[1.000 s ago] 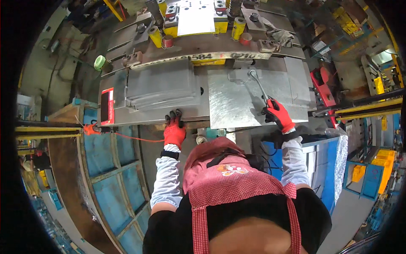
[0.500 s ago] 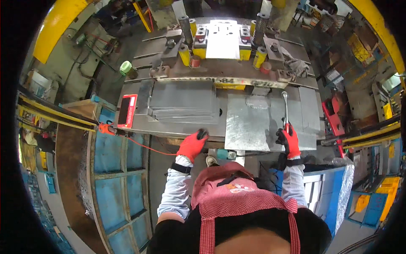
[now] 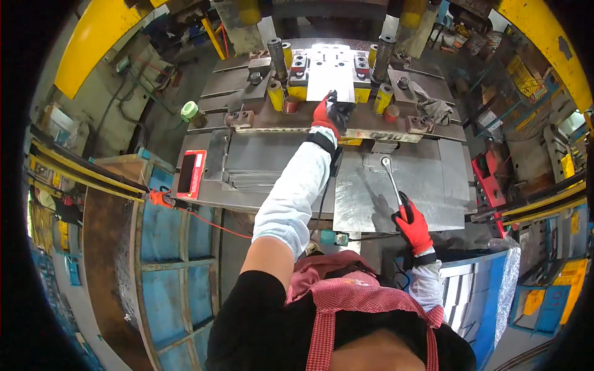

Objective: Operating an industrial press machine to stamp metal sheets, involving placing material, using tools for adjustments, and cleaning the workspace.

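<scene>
two red-and-black gloved hands here, and the left hand is the one that's moved: half a second ago it's down by the near edge of the bench, now that arm is stretched way out to the far side, fingertips at the near edge of one bright plate. fingers look partly bent, but i can't tell if it's pinching the plate or just touching it.

right hand stays near right, closed around the handle of one ratchet wrench. that wrench pointed almost straight away from the person before, now its head leans off to the left, over one big silver sheet on the bench.

rest of the count: one stack of grey sheets left of the silver one (can't count the layers, and the left arm now covers part of it), four yellow cylinders around the plate, two near and two far, two dark ribbed columns, two red round pieces, one green-topped bottle far left, one grey rag far right.
</scene>
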`<state>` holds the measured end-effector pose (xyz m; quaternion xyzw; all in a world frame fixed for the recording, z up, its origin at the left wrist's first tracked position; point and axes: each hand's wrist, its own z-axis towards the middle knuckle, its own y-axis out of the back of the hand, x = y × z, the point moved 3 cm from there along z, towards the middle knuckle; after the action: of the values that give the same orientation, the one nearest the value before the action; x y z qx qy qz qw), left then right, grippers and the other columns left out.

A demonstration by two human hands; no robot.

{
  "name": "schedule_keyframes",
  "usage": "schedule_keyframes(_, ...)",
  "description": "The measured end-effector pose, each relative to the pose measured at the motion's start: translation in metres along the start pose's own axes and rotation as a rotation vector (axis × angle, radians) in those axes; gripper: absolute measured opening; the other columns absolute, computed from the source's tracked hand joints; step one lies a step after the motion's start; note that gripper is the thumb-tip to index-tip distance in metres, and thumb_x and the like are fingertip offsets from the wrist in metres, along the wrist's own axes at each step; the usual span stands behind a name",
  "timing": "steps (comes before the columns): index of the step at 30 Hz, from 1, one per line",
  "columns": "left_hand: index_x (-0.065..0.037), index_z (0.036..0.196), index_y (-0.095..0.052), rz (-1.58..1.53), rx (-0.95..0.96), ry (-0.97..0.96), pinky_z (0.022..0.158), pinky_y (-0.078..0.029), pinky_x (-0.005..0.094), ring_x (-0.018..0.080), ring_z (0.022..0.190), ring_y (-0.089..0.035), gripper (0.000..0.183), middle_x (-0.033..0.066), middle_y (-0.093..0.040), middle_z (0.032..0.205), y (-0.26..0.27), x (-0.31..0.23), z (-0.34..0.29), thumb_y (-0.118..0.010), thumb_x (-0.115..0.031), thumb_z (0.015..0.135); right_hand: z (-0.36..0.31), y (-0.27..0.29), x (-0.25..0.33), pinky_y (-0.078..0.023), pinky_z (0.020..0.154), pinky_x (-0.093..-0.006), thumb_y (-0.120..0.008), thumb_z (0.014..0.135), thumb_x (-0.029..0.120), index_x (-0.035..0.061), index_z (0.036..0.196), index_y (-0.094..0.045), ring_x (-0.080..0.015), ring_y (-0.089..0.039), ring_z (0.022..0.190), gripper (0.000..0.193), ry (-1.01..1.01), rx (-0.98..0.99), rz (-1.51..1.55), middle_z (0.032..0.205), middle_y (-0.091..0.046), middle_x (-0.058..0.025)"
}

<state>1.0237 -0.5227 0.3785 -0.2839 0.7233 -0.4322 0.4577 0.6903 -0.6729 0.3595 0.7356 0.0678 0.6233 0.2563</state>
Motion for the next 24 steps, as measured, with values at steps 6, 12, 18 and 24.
schedule_keyframes(6, -0.005, 0.09, -0.061, 1.167, -0.001, -0.778, 0.068, -0.048, 0.0308, 0.0177, 0.069, -0.058, 0.015, 0.0042, -0.062, 0.081, 0.017, -0.063, -0.033, -0.058, -0.011, 0.077, -0.003, 0.012, 0.002, -0.042, 0.064, -0.0262, -0.061, 0.071, 0.009, 0.0066, 0.125, -0.04, -0.0123, -0.048, 0.064, 0.058, -0.03, -0.05, 0.13, 0.069, -0.051, -0.0066)
schedule_keyframes(12, -0.003, 0.089, -0.062, 1.448, 0.058, -0.496, 0.077, -0.042, 0.025, 0.0127, 0.078, -0.056, 0.017, 0.0039, -0.063, 0.085, 0.007, -0.165, -0.133, -0.054, -0.005, 0.074, -0.004, 0.039, 0.081, -0.042, 0.06, -0.0253, -0.059, 0.07, 0.005, 0.007, 0.128, -0.038, -0.0115, -0.045, 0.057, 0.062, 0.175, -0.064, -0.051, 0.063, -0.045, -0.0048)
schedule_keyframes(18, -0.006, 0.093, -0.061, 1.957, 0.674, -0.448, 0.085, -0.037, 0.0283, 0.0184, 0.093, -0.05, 0.021, 0.006, -0.054, 0.104, -0.038, -0.161, -0.149, -0.045, -0.01, 0.08, 0.015, 0.019, 0.135, -0.043, 0.07, -0.031, -0.063, 0.067, 0.008, 0.0085, 0.127, -0.039, -0.0257, -0.053, 0.072, 0.064, 0.59, 0.096, -0.211, 0.077, -0.053, -0.0134)
schedule_keyframes(24, -0.004, 0.095, -0.061, 1.851, 0.895, -0.387, 0.086, -0.039, 0.033, 0.0233, 0.098, -0.052, 0.021, 0.0092, -0.059, 0.104, -0.032, -0.15, -0.125, -0.053, -0.009, 0.076, 0.02, -0.012, 0.079, -0.038, 0.083, -0.0269, -0.062, 0.068, 0.01, 0.003, 0.129, -0.035, -0.0109, -0.048, 0.091, 0.067, 0.041, 0.554, 0.488, 0.104, -0.053, -0.002)
